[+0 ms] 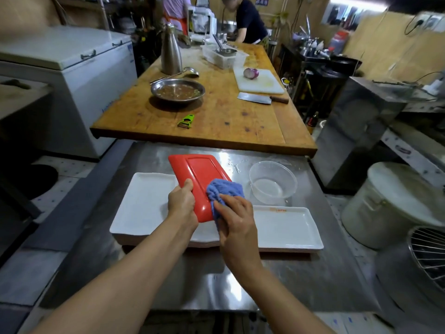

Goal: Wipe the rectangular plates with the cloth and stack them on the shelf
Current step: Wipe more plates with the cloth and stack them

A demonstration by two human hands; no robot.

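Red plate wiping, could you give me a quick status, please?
Left hand grips red plate. Right hand presses blue cloth on it. White plates wait below. Nothing blocking.

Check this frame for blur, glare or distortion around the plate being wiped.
Head view: red plate, cloth and both hands are sharp; glare streaks the steel table behind the plate; wide-angle bending curves the edges; upper corners and far background are smeared.
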